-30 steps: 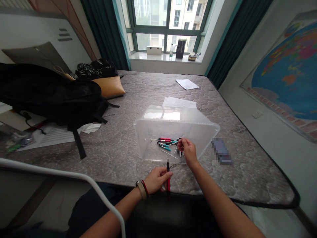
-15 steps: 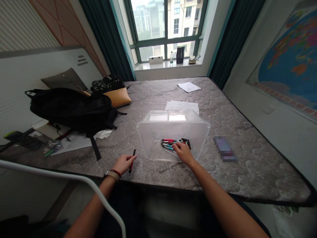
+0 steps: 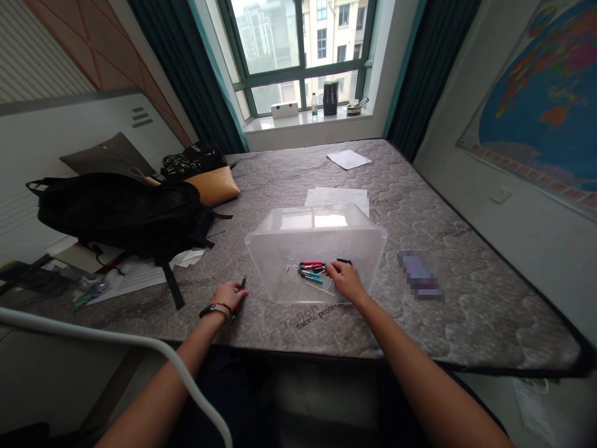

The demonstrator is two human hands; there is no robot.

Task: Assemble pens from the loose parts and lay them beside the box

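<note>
A clear plastic box (image 3: 275, 249) stands on the mattress in front of me. Several pens lie inside it, among them a red pen (image 3: 310, 265) and a teal pen (image 3: 310, 278). My right hand (image 3: 346, 282) reaches into the box at the right end of this pile, fingers curled down around something they hide; a black pen (image 3: 344, 261) shows just beyond them. To the left of the box, my left hand (image 3: 227, 295) rests low over the mattress, closed on a black and red pen (image 3: 242, 289). Its fingers cover much of that pen.
A black backpack (image 3: 121, 208) sprawls at the left beside a tan pouch (image 3: 217, 185). White papers (image 3: 338, 198) lie behind the box. A blurred-out phone-shaped object (image 3: 420, 275) is at the right. A white curved tube (image 3: 140, 341) crosses the lower left foreground.
My left hand has turned, so its pen is now more covered by the fingers. My right hand has shifted over the black items at the right of the pile. The view has shifted slightly.
</note>
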